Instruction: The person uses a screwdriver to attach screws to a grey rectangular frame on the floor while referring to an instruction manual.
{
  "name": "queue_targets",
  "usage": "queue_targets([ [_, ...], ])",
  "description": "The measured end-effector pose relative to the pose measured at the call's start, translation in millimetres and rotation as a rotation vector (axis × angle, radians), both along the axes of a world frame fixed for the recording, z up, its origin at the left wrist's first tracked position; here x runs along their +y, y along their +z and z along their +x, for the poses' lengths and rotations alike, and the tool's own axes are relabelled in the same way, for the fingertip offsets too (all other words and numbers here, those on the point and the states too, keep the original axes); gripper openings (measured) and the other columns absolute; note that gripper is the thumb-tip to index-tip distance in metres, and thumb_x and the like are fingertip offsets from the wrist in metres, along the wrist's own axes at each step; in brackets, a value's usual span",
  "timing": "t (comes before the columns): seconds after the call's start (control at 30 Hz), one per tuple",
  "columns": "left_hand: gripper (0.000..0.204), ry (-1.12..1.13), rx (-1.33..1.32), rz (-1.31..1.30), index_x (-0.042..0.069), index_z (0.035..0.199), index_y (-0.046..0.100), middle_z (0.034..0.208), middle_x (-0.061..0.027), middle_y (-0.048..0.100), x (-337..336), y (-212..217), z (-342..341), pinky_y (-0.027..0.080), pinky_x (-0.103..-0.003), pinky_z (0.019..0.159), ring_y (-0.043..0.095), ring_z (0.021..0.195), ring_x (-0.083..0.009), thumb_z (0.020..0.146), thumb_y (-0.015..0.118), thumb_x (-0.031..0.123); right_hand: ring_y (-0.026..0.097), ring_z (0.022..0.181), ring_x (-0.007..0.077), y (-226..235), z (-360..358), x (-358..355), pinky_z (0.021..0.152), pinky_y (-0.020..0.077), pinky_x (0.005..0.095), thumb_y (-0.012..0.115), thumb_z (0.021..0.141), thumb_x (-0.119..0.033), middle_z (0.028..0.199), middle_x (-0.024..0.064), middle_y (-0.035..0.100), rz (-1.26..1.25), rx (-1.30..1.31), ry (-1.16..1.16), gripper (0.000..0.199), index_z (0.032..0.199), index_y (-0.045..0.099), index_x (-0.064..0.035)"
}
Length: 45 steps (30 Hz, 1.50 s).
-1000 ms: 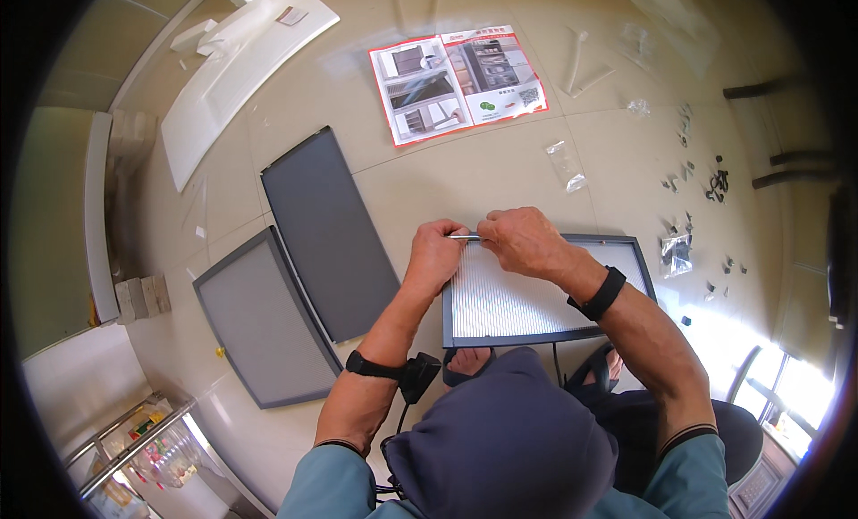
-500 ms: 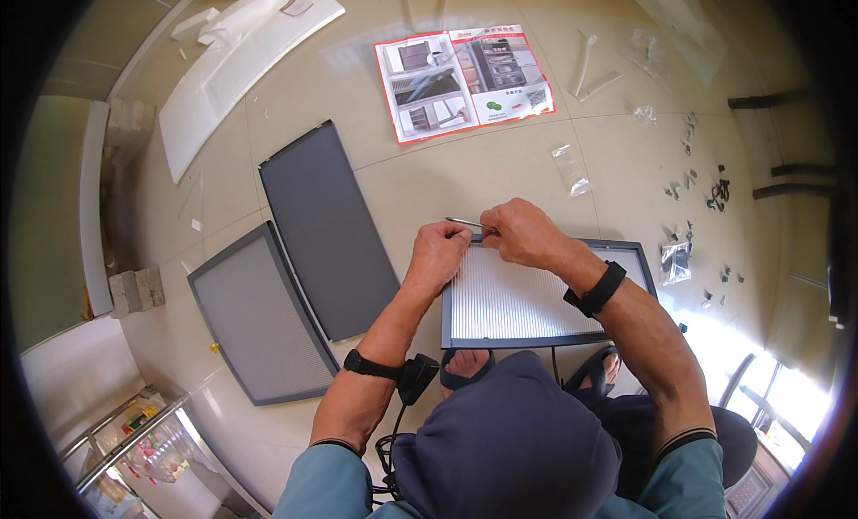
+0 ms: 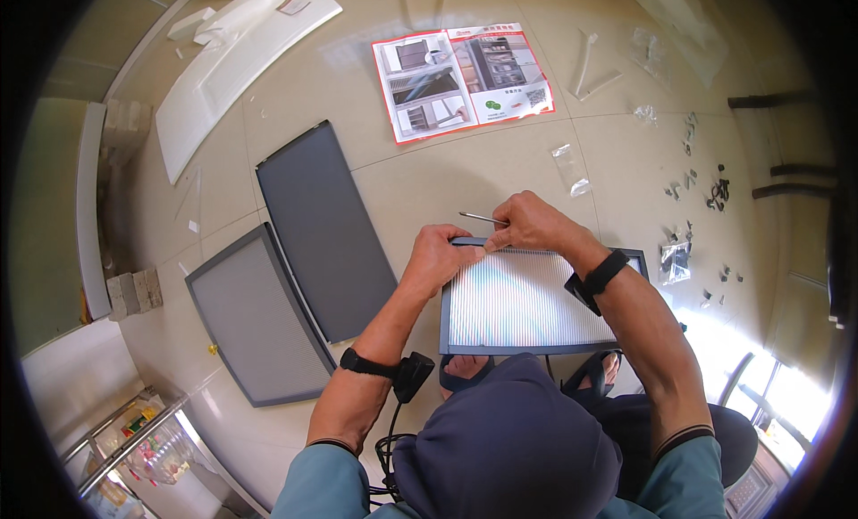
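A person sits on a pale tiled floor [image 3: 465,171], seen from above their own head. Near them lies a ribbed white panel in a dark frame [image 3: 527,300], set flat in front of their sandalled feet. Both hands meet at the panel's far edge, close together. The left hand [image 3: 435,260] is curled, its fingertips pinching the frame's far left corner. The right hand [image 3: 532,224] is closed around a thin metal rod [image 3: 481,219], which sticks out to the left, just beyond the frame; the thumb presses down at the frame's edge. Each wrist wears a black band, and a black cable hangs from the left one.

To the left of the hands, two larger grey framed panels lie side by side on the floor: one [image 3: 323,229] just beside the left forearm, the other [image 3: 255,318] farther left. Far from the person, a red-bordered instruction sheet [image 3: 460,79] lies open. A long white curved panel [image 3: 237,59] rests at the far left. Small dark fittings and clear plastic bags [image 3: 693,206] are scattered on the right.
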State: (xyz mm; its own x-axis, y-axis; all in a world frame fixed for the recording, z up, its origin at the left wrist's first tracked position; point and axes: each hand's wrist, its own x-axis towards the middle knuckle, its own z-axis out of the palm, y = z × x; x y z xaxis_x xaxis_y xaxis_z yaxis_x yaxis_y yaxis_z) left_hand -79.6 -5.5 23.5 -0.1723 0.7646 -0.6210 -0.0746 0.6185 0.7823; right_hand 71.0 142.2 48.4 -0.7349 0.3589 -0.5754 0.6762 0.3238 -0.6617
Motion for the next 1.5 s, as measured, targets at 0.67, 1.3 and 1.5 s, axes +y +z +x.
queue_targets([
  [0.67, 0.033, -0.083, 0.222, 0.018, -0.006, 0.091, 0.073, 0.072, -0.0129, 0.069, -3, 3, 4, 0.052, -0.031, 0.061, 0.064, 0.063, -0.0174, 0.071, 0.079, 0.019, 0.055, 0.058, 0.0181, 0, 23, 1, 0.057, 0.0447, 0.0333, 0.081, 0.075, -0.037, 0.065, 0.0089, 0.061, -0.070, 0.028, -0.093, 0.043, 0.088, 0.071, 0.0026],
  [1.3, 0.024, -0.012, 0.173, 0.122, -0.006, 0.093, 0.071, 0.076, -0.0039, 0.067, -16, -14, 14, 0.049, -0.025, 0.059, 0.059, 0.065, -0.0091, 0.078, 0.079, 0.010, 0.065, 0.086, 0.0389, 74, 80, -138, 0.073, 0.0523, 0.0444, 0.060, 0.088, -0.004, 0.096, 0.0217, 0.064, 0.312, 0.182, -0.341, 0.025, 0.112, 0.061, 0.0026],
  [1.5, 0.026, 0.000, 0.159, 0.088, -0.006, 0.094, 0.071, 0.076, -0.0027, 0.066, -16, -12, 14, 0.048, -0.024, 0.058, 0.057, 0.064, -0.0083, 0.078, 0.080, 0.012, 0.065, 0.072, 0.0353, 60, 67, -157, 0.063, 0.0559, 0.0410, 0.061, 0.086, -0.008, 0.092, 0.0173, 0.059, 0.434, 0.103, -0.340, 0.025, 0.109, 0.060, 0.0007],
])
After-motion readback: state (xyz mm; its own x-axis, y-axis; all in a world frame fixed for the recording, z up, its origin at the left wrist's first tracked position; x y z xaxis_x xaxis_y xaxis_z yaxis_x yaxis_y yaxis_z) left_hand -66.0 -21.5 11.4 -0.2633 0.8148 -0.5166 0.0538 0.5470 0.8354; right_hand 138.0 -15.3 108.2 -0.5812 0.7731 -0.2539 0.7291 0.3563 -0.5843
